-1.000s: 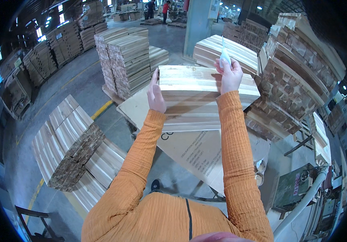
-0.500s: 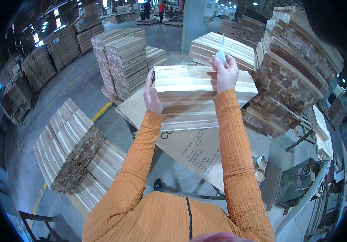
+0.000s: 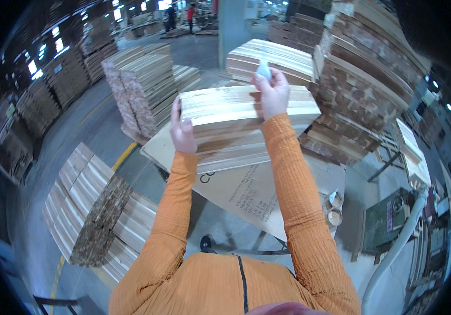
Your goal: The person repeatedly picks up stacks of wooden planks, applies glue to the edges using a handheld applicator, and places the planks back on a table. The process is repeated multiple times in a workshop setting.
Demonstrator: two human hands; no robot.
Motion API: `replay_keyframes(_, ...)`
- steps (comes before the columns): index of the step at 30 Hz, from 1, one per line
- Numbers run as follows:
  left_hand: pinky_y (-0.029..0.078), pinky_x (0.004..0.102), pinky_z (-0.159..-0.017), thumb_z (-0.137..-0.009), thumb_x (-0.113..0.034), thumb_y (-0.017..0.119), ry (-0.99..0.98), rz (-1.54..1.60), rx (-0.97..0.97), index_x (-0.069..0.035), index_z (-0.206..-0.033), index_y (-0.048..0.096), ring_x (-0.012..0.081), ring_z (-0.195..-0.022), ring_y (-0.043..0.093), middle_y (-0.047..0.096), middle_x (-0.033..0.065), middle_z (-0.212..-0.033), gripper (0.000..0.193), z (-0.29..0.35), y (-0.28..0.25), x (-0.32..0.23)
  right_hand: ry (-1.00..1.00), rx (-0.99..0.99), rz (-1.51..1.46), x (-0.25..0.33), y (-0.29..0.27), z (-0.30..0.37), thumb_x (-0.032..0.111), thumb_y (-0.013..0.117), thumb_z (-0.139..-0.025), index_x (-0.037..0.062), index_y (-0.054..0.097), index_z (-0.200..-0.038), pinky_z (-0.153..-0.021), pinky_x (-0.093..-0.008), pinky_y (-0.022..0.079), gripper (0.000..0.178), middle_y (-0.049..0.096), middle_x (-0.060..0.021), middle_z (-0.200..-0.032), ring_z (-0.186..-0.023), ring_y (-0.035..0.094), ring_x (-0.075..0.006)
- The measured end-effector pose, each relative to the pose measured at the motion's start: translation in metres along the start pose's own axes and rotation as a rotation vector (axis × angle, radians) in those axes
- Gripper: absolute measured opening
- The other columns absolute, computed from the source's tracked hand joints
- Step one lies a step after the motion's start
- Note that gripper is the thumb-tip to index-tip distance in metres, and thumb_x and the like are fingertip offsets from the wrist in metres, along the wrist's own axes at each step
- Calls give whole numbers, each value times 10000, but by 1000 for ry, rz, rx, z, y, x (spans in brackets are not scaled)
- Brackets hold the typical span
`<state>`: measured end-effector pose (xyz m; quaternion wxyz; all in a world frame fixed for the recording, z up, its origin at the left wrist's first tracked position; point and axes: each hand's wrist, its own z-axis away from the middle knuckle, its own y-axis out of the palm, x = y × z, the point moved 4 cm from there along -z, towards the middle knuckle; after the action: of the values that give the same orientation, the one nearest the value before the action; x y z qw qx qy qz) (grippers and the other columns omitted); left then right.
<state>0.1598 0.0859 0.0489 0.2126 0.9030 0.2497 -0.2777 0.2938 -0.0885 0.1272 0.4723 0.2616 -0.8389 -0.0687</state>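
A stack of pale wooden boards (image 3: 225, 107) lies crosswise in front of me on a cardboard-covered table (image 3: 225, 197). My left hand (image 3: 183, 134) lies against the stack's left end, fingers stretched and thumb apart. Above the right part of the boards, my right hand (image 3: 274, 97) grips a small pale blue squeeze bottle (image 3: 263, 70) between thumb and fingers. The bottle points upward; its thin nozzle is blurred now.
Two small round containers (image 3: 334, 210) stand at the table's right edge. Tall board stacks rise behind left (image 3: 139, 84) and right (image 3: 364, 84), with another low stack (image 3: 86, 205) at left. A green machine (image 3: 385, 223) and a grey hose (image 3: 401, 257) are at right.
The view has shifted, so the surroundings sit further left. The bottle in my right hand has dropped a little closer to the boards. My left hand stays at the stack's end.
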Motion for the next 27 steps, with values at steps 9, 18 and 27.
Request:
replay_keyframes(9, 326, 332, -990, -826, -480, 475, 86, -54, -79, 87, -1335, 294, 259, -1176, 440, 439, 209, -1279, 783, 1, 3, -8, -68, -3, 61, -1, -6, -1, 125, 632, -813, -14, 548, -981, -509, -235, 529, 233, 616, -68, -837, -734, 613, -108)
replay_keyframes(18, 345, 315, -964, -839, -406, 435, 115, -270, -90, 99, -1258, 418, 245, -1127, 488, 509, 191, -1234, 656, -22, -19, 16, -92, 3, 127, 27, -93, 76, 82, 641, -799, -34, 598, -1008, -773, -239, 454, 243, 597, -42, -919, -862, 566, -108)
replay_keyframes(27, 329, 308, -978, -878, -330, 444, -67, 24, -103, 45, -1315, 385, 208, -1172, 430, 473, 129, -1265, 579, -51, -11, 62, 317, -560, 748, -5, -370, 318, 97, 676, -769, -16, 608, -908, -605, -213, 402, 192, 559, 18, -753, -648, 473, -59)
